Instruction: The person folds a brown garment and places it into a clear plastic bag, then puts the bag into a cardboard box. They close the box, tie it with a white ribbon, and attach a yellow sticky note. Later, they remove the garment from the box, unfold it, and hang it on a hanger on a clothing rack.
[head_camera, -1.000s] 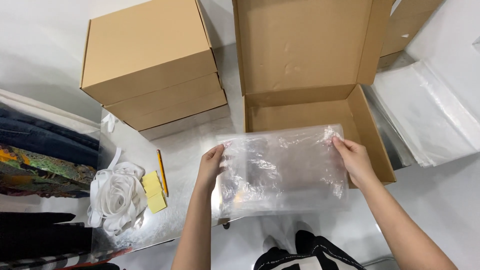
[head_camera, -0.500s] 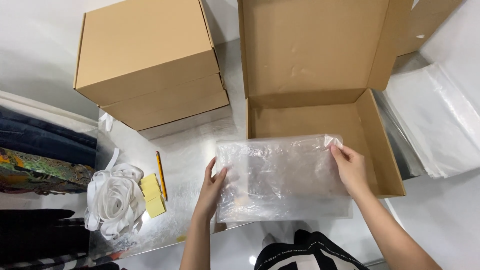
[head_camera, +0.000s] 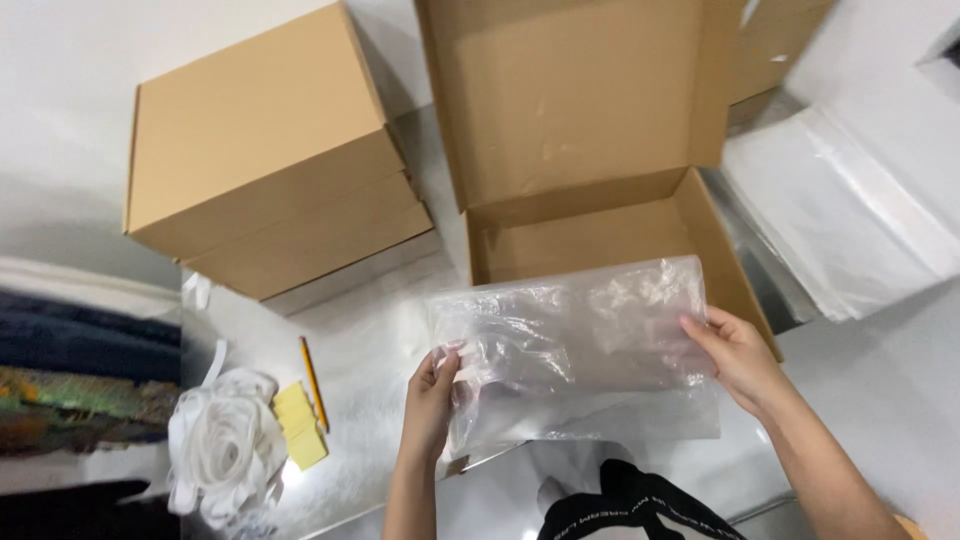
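Reflective metal forms the counter (head_camera: 370, 350), on which all items are arranged. A clear plastic bag (head_camera: 575, 350) is held flat and spread above the counter's near edge, just in front of an open cardboard box (head_camera: 600, 225) whose lid is raised upright. The bag's left edge is pinched by the left hand (head_camera: 432, 395), with fingers closed on the film. The bag's right edge is gripped by the right hand (head_camera: 738, 352), with fingers curled over the plastic. The far edge of the bag overlaps the front wall of the open box. Two closed cardboard boxes (head_camera: 270, 160) are stacked to the left of the open box. A coil of white ribbon (head_camera: 215, 450), a yellow notepad (head_camera: 300, 435) and a pencil (head_camera: 315, 385) are placed near the left hand. A stack of clear plastic sheets (head_camera: 850, 220) is positioned to the right. Folded dark garments (head_camera: 80, 350) are visible at the far left.
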